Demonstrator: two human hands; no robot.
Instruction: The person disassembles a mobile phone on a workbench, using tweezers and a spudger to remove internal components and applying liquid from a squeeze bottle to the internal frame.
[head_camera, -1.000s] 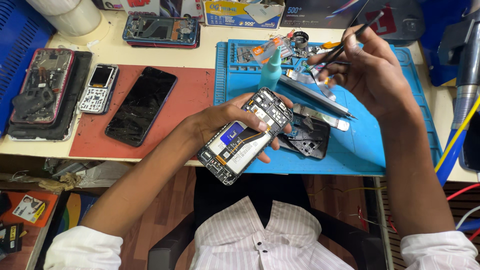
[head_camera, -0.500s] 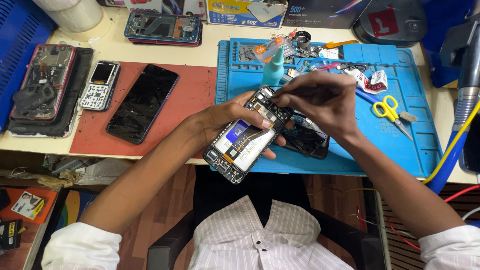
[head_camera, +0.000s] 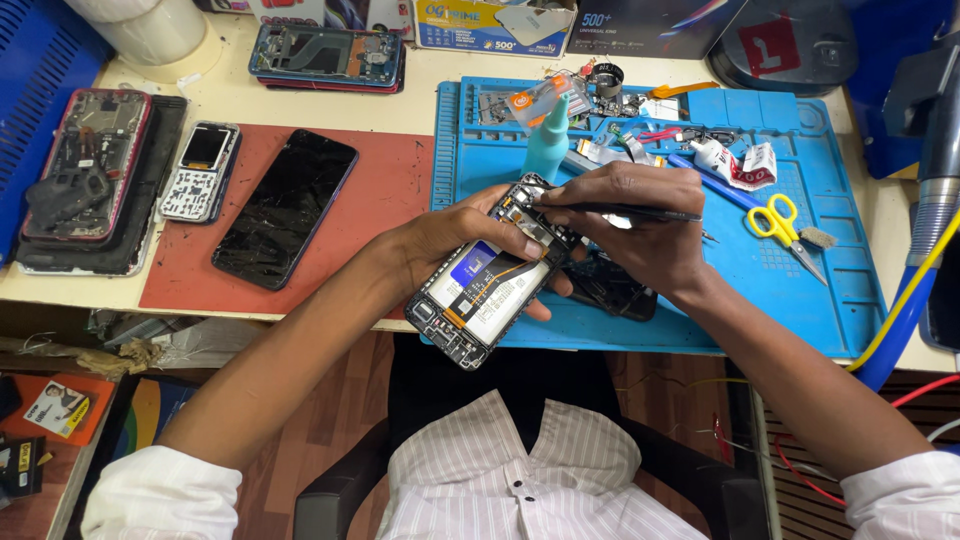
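Note:
My left hand (head_camera: 462, 232) grips an opened phone (head_camera: 480, 295) with its back cover off, its battery and circuit board showing, held tilted above the front edge of the blue work mat (head_camera: 800, 290). My right hand (head_camera: 640, 225) holds black tweezers (head_camera: 620, 211), their tip touching the top end of the phone near the camera area. A black back cover (head_camera: 612, 288) lies on the mat under my right hand.
Yellow scissors (head_camera: 778, 222), a teal bottle (head_camera: 548, 140) and small parts lie on the mat. A red mat (head_camera: 385, 190) carries a cracked black phone (head_camera: 285, 207); a keypad phone (head_camera: 202, 170) and opened phones (head_camera: 85, 175) lie left. Boxes stand at the back, a blue hose (head_camera: 905, 310) at right.
My right hand came down from the back of the mat with the tweezers and now works at the phone's top end. My left hand keeps hold of the phone, slightly shifted.

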